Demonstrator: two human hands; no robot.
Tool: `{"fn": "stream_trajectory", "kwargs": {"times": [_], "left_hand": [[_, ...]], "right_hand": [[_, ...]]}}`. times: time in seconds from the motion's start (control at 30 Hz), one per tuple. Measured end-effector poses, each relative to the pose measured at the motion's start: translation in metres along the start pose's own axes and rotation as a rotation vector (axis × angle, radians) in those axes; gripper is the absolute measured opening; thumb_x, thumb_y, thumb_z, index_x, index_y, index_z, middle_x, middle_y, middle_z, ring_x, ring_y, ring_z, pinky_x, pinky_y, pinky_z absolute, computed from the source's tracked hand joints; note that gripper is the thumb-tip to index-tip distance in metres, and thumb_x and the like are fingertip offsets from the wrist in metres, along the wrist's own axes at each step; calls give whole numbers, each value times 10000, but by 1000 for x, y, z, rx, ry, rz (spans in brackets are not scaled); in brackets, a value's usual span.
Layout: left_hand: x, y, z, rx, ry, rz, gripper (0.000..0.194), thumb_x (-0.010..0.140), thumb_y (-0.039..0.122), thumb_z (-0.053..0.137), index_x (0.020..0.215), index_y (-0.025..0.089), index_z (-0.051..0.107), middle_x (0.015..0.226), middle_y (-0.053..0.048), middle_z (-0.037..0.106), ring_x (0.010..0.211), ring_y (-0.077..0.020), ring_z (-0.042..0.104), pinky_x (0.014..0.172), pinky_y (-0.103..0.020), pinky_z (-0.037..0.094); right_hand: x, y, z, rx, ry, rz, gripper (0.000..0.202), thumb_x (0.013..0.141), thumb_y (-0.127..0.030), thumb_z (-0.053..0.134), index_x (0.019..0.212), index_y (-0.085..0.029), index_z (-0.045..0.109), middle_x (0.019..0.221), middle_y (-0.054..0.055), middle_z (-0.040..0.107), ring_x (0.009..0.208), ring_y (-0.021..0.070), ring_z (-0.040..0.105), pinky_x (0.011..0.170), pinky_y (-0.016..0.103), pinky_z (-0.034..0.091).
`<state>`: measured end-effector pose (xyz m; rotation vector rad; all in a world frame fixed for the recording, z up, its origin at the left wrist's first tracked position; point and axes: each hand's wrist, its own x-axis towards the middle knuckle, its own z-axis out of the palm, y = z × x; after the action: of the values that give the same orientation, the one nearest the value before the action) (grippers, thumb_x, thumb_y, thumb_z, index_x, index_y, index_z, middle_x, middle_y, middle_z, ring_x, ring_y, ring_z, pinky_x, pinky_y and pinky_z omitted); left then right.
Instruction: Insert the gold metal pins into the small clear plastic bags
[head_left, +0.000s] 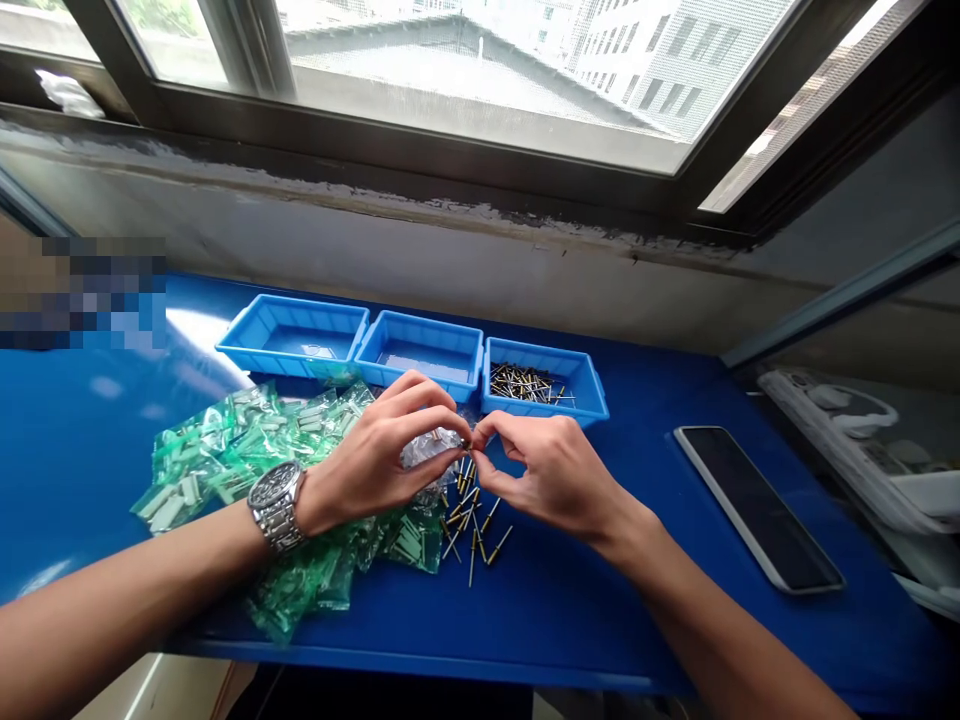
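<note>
My left hand [390, 445], with a metal watch [276, 503] on its wrist, is closed in a pinch of thumb and index finger. My right hand [544, 465] pinches too, its fingertips meeting those of the left. Something small and dark sits between them; its kind is hidden by the fingers. Clear plastic [435, 447] shows in the gap of the left hand; whether it is gripped I cannot tell. Just below the fingertips lie several thin metal pins [474, 540] with gold-and-black ends. Under and left of my left hand spreads a pile of green-tinted plastic bags [315, 560] holding pale strips.
Three blue bins stand in a row at the back: a left bin [236, 345], a middle bin [420, 375], and a right bin [592, 385] holding many similar pins. A phone [757, 505] lies on the blue table [585, 620] at right. A window [487, 90] is behind.
</note>
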<state>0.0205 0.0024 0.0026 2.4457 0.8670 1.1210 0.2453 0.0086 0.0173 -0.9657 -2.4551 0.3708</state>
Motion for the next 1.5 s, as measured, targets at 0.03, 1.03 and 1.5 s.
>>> {"fn": "stream_trajectory", "kwargs": {"times": [0.03,1.03,1.5], "left_hand": [[0,0,0,-3,-2,2,124,920,141,711,1039,173,697,986,-57,661,964,-208,551,857,-356,487],[-1,3,1,-5,105,-27,72,912,126,697,969,165,675,918,-47,677,910,-197,565,830,-361,497],[0,5,-1,-28,132,-7,87,914,129,696,992,161,675,892,-50,684,882,-196,584,788,-361,512]], "right_hand": [[0,0,0,8,-3,-2,60,894,-187,646,920,-154,688,647,-38,595,541,95,524,533,222,361],[0,-6,11,128,394,-91,31,888,-137,667,879,-162,653,616,-66,517,479,52,390,478,211,359],[2,0,13,165,230,-90,20,908,-170,643,909,-170,662,631,-56,544,491,66,420,491,223,381]]}}
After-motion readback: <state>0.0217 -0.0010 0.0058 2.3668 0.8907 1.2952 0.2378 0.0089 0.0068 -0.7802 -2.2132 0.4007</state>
